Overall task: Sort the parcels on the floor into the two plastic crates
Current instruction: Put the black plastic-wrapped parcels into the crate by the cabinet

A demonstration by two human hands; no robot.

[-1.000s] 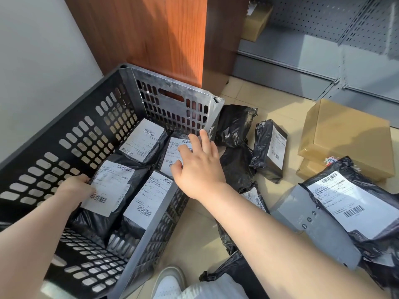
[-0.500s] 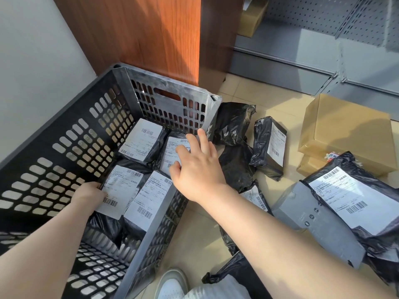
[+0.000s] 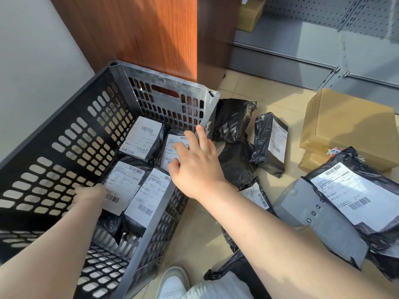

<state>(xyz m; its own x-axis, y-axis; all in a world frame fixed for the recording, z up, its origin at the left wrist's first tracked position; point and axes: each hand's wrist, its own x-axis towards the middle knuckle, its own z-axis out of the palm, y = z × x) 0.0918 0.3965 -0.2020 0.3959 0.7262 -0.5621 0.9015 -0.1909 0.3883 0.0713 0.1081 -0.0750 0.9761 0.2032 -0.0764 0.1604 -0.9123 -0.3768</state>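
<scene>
A dark perforated plastic crate (image 3: pixel 164 83) stands at the left; only this one crate is in view. Four black bagged parcels with white labels lie in it. My left hand (image 3: pixel 90 196) grips the left edge of the near-left parcel (image 3: pixel 124 186), which lies against the near-right parcel (image 3: pixel 151 197). My right hand (image 3: pixel 196 165) reaches over the crate's right wall, fingers spread, and rests flat on the far-right parcel (image 3: pixel 171 148). The far-left parcel (image 3: pixel 141 137) lies untouched.
On the tiled floor right of the crate lie several black bags (image 3: pixel 233 119) (image 3: pixel 269 143), a large labelled black bag (image 3: pixel 354 195), a grey box (image 3: pixel 313 221) and stacked cardboard boxes (image 3: pixel 349 126). A wooden cabinet (image 3: pixel 151 35) and grey metal shelving (image 3: pixel 302 50) stand behind. My white shoe (image 3: pixel 172 283) is below.
My left hand has slid the near-left parcel to the right, up against the near-right one. My right hand has stayed on the far-right parcel.
</scene>
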